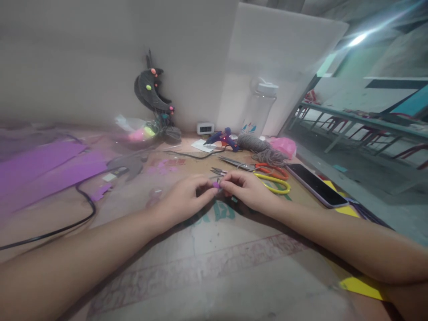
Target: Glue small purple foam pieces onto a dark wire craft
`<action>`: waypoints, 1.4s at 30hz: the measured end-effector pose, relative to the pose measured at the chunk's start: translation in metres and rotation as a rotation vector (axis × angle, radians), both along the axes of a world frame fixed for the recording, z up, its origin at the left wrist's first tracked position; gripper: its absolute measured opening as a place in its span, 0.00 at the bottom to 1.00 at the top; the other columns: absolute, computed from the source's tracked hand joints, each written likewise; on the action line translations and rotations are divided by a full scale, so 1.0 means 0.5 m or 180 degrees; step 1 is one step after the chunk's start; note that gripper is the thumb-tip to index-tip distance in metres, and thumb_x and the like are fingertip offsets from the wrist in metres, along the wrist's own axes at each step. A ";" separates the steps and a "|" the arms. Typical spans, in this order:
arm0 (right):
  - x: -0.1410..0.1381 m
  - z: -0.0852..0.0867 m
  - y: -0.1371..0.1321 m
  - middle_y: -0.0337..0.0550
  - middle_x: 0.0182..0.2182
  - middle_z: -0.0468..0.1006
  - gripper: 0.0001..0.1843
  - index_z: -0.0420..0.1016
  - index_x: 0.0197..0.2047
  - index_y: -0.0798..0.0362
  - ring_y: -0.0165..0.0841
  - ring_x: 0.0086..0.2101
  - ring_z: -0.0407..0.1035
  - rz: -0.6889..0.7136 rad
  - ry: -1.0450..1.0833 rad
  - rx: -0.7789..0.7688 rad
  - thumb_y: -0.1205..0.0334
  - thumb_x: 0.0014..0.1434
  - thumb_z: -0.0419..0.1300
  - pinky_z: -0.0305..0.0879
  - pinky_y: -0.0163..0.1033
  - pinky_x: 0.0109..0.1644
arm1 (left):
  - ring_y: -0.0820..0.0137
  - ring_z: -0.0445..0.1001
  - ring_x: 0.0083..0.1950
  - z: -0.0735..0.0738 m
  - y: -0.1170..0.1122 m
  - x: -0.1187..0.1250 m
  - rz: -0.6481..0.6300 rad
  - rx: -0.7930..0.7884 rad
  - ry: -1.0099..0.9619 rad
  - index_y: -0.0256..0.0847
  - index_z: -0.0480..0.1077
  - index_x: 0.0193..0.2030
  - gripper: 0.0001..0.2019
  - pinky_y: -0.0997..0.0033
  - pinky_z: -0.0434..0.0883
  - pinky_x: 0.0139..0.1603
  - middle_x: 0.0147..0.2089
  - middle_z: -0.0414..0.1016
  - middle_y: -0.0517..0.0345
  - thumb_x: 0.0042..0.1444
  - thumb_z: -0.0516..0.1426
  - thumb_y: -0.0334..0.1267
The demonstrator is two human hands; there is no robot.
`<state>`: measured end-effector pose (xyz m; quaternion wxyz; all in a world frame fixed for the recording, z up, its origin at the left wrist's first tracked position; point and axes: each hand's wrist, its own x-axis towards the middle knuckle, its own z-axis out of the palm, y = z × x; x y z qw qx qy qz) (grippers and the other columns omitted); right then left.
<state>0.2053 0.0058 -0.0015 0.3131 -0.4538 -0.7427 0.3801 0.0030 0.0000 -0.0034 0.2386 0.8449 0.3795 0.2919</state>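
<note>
A small purple piece [216, 184] is pinched between the thumb and index finger of my left hand [189, 195]. My right hand [246, 189] meets it from the other side, its thumb and fingertips pressed together. What the right fingers grip, if anything, is too small to make out. Just beyond the right hand lie yellow-handled scissors [276, 183] and orange-handled scissors [272, 171], blades pointing left. Grey yarn [256, 143] sits behind the scissors.
A blue glue gun [221, 138] rests at the back near a small digital clock [205, 129] and a clear bottle [259, 109]. Purple sheets [53, 167] and a black cable [88, 214] are on the left. A phone [316, 183] lies right. A dark crescent ornament [147, 89] stands against the wall.
</note>
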 end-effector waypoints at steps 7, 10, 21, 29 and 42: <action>0.006 0.007 -0.001 0.38 0.25 0.71 0.21 0.69 0.27 0.55 0.28 0.28 0.65 0.0199 -0.0163 0.0470 0.51 0.66 0.49 0.60 0.34 0.34 | 0.69 0.70 0.37 0.000 -0.001 -0.002 0.0222 -0.0183 -0.0232 0.40 0.72 0.34 0.13 0.70 0.63 0.38 0.34 0.74 0.59 0.63 0.51 0.43; 0.005 0.007 0.002 0.37 0.24 0.70 0.18 0.67 0.29 0.54 0.28 0.26 0.64 0.0036 0.0102 0.0330 0.51 0.65 0.50 0.60 0.33 0.32 | 0.69 0.70 0.37 0.001 -0.002 -0.002 0.0278 -0.0204 -0.0254 0.40 0.71 0.34 0.13 0.70 0.63 0.37 0.34 0.73 0.59 0.63 0.50 0.44; 0.041 0.023 0.049 0.35 0.26 0.69 0.06 0.69 0.38 0.52 0.28 0.28 0.64 -0.0360 0.0138 0.0699 0.62 0.59 0.53 0.60 0.35 0.33 | 0.69 0.70 0.35 -0.001 -0.001 -0.001 0.0288 -0.0224 -0.0229 0.40 0.70 0.31 0.15 0.71 0.62 0.37 0.31 0.72 0.60 0.63 0.49 0.44; 0.065 0.017 0.091 0.36 0.30 0.69 0.04 0.66 0.35 0.53 0.30 0.31 0.64 -0.0474 -0.0012 0.0732 0.66 0.53 0.56 0.60 0.36 0.37 | 0.68 0.70 0.35 -0.002 -0.003 -0.002 0.0245 -0.0235 -0.0259 0.40 0.70 0.32 0.15 0.71 0.63 0.35 0.32 0.73 0.58 0.63 0.49 0.45; 0.093 0.061 0.123 0.33 0.19 0.63 0.15 0.68 0.28 0.53 0.28 0.22 0.57 -0.1031 -0.0985 0.1067 0.51 0.60 0.52 0.51 0.35 0.27 | 0.69 0.67 0.32 0.000 -0.007 0.000 0.0332 -0.0353 -0.0401 0.40 0.66 0.30 0.15 0.72 0.61 0.29 0.31 0.69 0.59 0.63 0.47 0.45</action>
